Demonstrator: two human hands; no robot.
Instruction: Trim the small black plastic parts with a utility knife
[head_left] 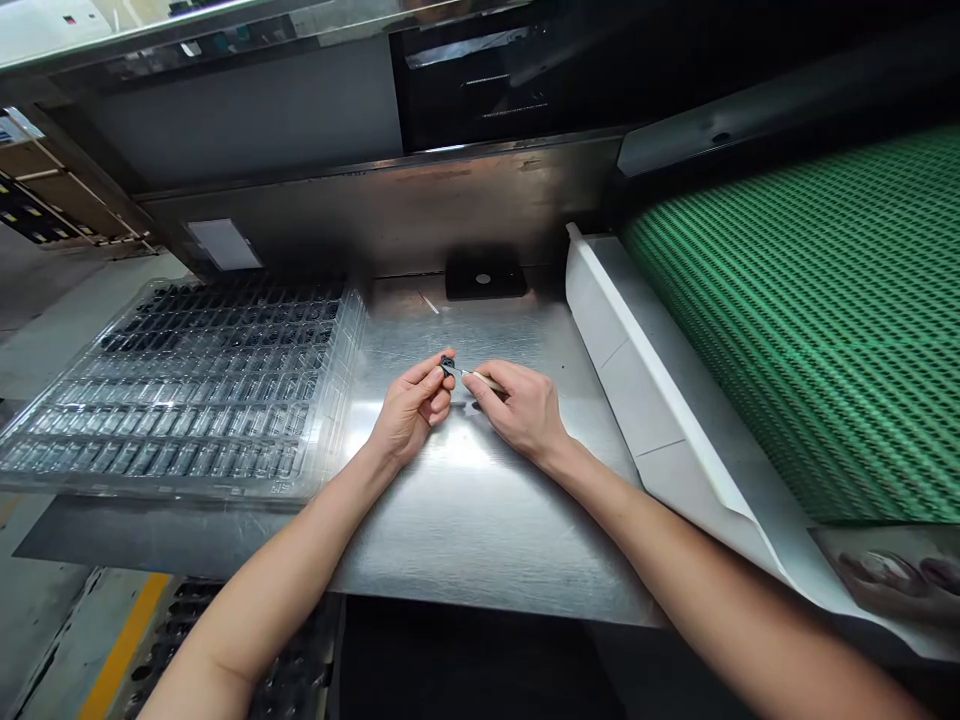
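My left hand [411,408] pinches a small dark part [447,364] between thumb and fingertips, just above the steel worktop [465,500]. My right hand [520,405] is closed round a thin pointed tool [480,377], like tweezers, whose tip touches the dark part. Both hands meet at the middle of the worktop. To the left lies a clear plastic tray [187,390] with rows of pockets holding several small dark parts.
A green mesh conveyor belt [817,310] runs along the right, behind a white slanted guard [645,380]. A black square block [485,280] sits at the back of the worktop. Machine housing rises behind. Another tray of parts [292,670] shows below the worktop's front edge.
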